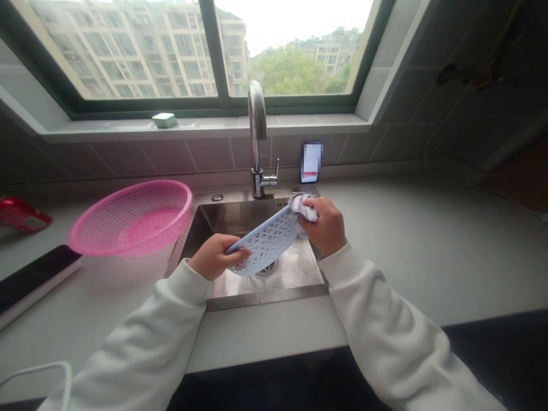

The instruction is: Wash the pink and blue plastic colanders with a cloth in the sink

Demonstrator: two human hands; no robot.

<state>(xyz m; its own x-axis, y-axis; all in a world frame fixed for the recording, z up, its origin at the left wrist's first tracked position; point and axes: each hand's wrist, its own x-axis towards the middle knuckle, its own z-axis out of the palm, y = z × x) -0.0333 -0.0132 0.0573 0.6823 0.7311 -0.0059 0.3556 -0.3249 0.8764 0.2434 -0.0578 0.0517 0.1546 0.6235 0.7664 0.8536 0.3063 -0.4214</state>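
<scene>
Over the sink, my left hand (pixel 220 256) is closed on the near left rim of a light blue plastic basket (pixel 269 242) with a lattice of holes. The basket is tilted on its side. My right hand (pixel 326 224) grips a white and grey cloth (pixel 305 206) pressed round the basket's far right rim. Part of the cloth is hidden by the fingers. Beneath the basket lies the steel sink (pixel 295 277), its drain partly covered by the basket.
A chrome faucet (pixel 257 125) rises behind the sink. To the left stand a pink basket (pixel 132 222), a red package (pixel 23 216) and a long black-topped box (pixel 34 279). A phone (pixel 311 162) leans on the back wall; a small pale green box (pixel 164 120) sits on the sill.
</scene>
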